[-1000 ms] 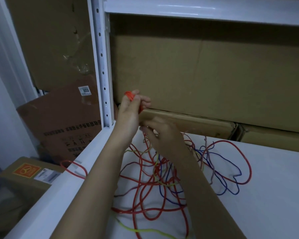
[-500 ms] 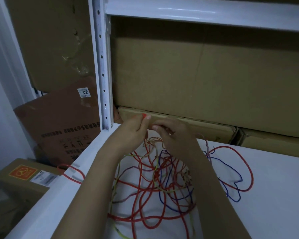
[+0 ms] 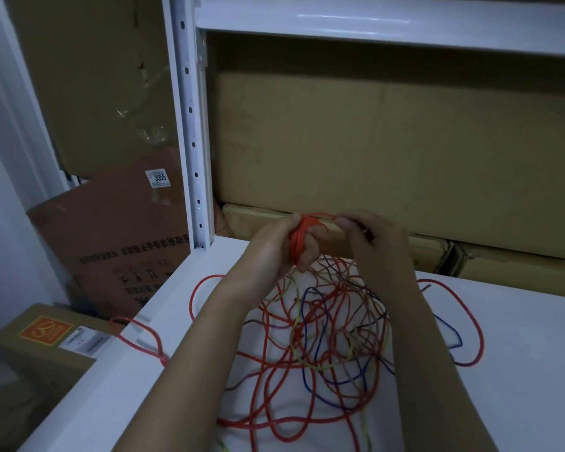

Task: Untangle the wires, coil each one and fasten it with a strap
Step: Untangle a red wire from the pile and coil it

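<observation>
A tangle of wires (image 3: 327, 350), mostly red with blue, yellow and grey strands, lies on the white shelf (image 3: 519, 370). My left hand (image 3: 274, 247) holds a small red wire coil (image 3: 299, 239) wound around its fingers, raised above the tangle. To its right my right hand (image 3: 372, 243) pinches the red strand that runs across to the coil. A red loop (image 3: 470, 324) spreads out to the right, and another red loop (image 3: 137, 334) hangs over the shelf's left edge. No strap is visible.
A white perforated shelf post (image 3: 190, 125) stands at the back left. Large cardboard boxes (image 3: 388, 141) fill the back of the shelf. Left of the shelf, lower down, sit a brown carton (image 3: 111, 239) and a labelled box (image 3: 46, 337).
Both hands dropped lower towards the tangle, then the left hand turned so the red coil on its fingers shows. The right hand now pulls a red strand across to the coil.
</observation>
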The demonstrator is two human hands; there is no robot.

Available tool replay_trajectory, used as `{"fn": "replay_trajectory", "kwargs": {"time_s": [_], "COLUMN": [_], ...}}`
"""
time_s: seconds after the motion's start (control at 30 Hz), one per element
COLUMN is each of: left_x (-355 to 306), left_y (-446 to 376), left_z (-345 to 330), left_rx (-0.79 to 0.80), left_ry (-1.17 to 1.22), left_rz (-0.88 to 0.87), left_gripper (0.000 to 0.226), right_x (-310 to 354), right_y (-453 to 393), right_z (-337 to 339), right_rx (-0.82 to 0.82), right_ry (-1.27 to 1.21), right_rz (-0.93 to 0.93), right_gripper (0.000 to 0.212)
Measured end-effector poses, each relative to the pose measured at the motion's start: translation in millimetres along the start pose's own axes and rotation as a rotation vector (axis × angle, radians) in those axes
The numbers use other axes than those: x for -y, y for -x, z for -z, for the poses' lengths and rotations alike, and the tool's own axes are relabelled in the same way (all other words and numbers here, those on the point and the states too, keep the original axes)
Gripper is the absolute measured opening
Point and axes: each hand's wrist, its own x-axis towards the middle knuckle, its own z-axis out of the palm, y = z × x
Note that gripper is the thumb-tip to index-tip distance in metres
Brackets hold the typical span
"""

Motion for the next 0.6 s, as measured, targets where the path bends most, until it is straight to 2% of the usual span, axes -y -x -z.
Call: {"fn": "replay_trajectory", "kwargs": {"time_s": [0.1, 0.2, 0.4, 0.5, 0.6], "left_x": [1, -3, -5, -5, 0], "left_y": [-3, -1, -3, -6, -5], "left_z": [2, 6, 15, 28, 35], "left_rx": [-0.055, -0.11, -0.238, -0.275, -0.323], "left_ry": [0.222, 0.335, 0.286, 0.282, 0.034], "left_rz": [0.0, -0.025, -0.167, -0.233, -0.306], "left_gripper": [0.048, 0.043, 0.032, 0.031, 0.028], "right_x": [3, 12, 19, 22, 26], "right_y": [3, 5, 11, 11, 13], "right_z": [-8, -20, -30, -30, -34], "right_rx": [0.208, 0.399, 0.547, 0.609, 0.646], "right_ry": [0.212, 0.124, 0.185, 0.113, 0.061], "right_rz": [-0.013, 0.072, 0.085, 0.064, 0.084], "right_gripper": [0.027, 0.031, 0.028, 0.028, 0.025]}}
